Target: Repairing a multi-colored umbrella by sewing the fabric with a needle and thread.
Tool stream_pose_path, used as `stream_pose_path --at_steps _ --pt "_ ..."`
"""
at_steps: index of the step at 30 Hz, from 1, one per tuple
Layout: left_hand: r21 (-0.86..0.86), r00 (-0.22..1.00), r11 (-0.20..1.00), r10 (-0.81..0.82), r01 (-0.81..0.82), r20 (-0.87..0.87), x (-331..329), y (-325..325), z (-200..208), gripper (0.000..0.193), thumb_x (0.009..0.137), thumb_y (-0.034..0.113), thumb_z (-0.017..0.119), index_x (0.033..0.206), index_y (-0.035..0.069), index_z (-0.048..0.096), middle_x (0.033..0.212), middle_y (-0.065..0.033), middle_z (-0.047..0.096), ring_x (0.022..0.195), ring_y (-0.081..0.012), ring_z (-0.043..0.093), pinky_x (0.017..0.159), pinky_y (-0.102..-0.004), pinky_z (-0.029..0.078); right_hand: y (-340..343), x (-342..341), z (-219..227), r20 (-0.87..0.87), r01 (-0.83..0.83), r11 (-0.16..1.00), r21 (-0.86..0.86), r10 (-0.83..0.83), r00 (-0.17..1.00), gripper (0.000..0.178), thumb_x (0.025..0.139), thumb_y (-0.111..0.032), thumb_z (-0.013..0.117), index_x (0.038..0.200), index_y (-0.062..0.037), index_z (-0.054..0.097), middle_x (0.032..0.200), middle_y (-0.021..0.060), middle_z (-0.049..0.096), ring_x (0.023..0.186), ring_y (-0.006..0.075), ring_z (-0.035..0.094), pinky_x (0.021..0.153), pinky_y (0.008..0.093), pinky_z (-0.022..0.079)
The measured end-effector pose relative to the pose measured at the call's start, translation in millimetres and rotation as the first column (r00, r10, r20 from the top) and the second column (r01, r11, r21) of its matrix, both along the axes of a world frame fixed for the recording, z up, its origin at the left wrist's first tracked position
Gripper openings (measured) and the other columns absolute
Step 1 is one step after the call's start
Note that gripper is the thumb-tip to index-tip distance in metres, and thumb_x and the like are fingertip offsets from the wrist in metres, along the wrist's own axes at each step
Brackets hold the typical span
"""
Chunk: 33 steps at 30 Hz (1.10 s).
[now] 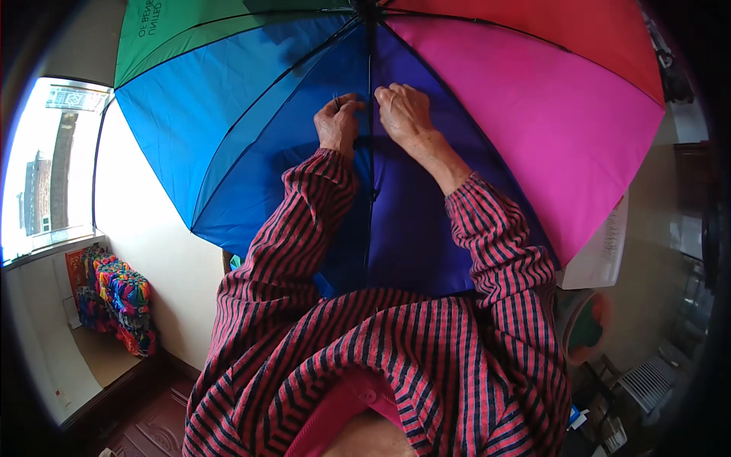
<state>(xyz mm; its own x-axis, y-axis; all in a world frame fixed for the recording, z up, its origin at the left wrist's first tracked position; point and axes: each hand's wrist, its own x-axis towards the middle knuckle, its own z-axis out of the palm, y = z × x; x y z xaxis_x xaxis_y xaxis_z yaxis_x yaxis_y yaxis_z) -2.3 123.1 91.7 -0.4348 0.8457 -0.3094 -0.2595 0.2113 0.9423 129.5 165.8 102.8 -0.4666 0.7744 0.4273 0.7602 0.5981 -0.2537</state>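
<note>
A large open umbrella [487, 145] with green, blue, purple, pink and red panels spreads in front of me, its ribs facing me. A thin dark rib [370, 217] runs down the middle where blue meets purple. My left hand [337, 120] is closed in a pinch just left of that rib, over the blue panel. A thin dark sliver shows at its fingertips, too small to name. Right of the rib, in front of the purple panel, my right hand [403, 113] is closed with its fingers curled together. Whatever it pinches is hidden or too fine to see.
At the left is a bright window [65, 164]. Below it, a multicoloured bundle of yarn or cloth [122, 293] sits by the wall. A round red and green object [588, 327] stands at the lower right, near a grey slatted item [647, 381]. The umbrella blocks the view ahead.
</note>
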Motion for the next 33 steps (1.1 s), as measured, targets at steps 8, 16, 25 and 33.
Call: stream_pose_path --at_steps 8,16,25,33 --pt "-0.027 1.000 1.000 -0.001 0.000 -0.019 -1 6 2 0.017 0.086 0.009 0.055 0.099 0.000 0.062 0.084 -0.0082 0.066 0.044 -0.0059 0.039 0.038 -0.0206 0.029 18 6 4 0.041 -0.163 0.987 0.012 0.162 0.986 0.003 0.070 -0.004 0.057 0.071 -0.0063 0.056 0.071 0.0122 0.060 0.074 0.0314 0.062 0.060 0.0430 0.049" --pt "-0.026 1.000 1.000 0.012 -0.012 0.015 -2 5 1 0.016 0.084 0.008 0.056 0.096 0.000 0.064 0.082 -0.0072 0.066 0.046 -0.0064 0.040 0.039 -0.0211 0.030 18 7 -3 0.004 -0.196 0.981 -0.013 0.196 0.981 0.004 0.072 -0.003 0.057 0.074 -0.0049 0.056 0.073 0.0123 0.058 0.073 0.0321 0.062 0.061 0.0433 0.049" --pt "-0.161 0.995 0.986 0.048 -0.033 0.087 4 5 21 0.010 0.084 0.010 0.060 0.086 0.001 0.065 0.068 -0.0030 0.057 0.047 -0.0077 0.039 0.040 -0.0220 0.028 28 3 -5 -0.051 -0.266 0.963 0.042 0.268 0.962 0.002 0.075 -0.003 0.056 0.077 -0.0047 0.056 0.075 0.0114 0.057 0.074 0.0310 0.062 0.061 0.0427 0.049" --pt "-0.212 0.995 0.977 0.026 -0.004 0.100 -3 8 17 0.010 0.081 0.011 0.065 0.081 0.001 0.064 0.064 -0.0024 0.054 0.047 -0.0086 0.040 0.040 -0.0232 0.029 27 10 -1 0.045 -0.224 0.974 -0.033 0.226 0.973 0.002 0.077 -0.004 0.054 0.077 -0.0056 0.056 0.076 0.0120 0.059 0.075 0.0312 0.062 0.063 0.0431 0.049"
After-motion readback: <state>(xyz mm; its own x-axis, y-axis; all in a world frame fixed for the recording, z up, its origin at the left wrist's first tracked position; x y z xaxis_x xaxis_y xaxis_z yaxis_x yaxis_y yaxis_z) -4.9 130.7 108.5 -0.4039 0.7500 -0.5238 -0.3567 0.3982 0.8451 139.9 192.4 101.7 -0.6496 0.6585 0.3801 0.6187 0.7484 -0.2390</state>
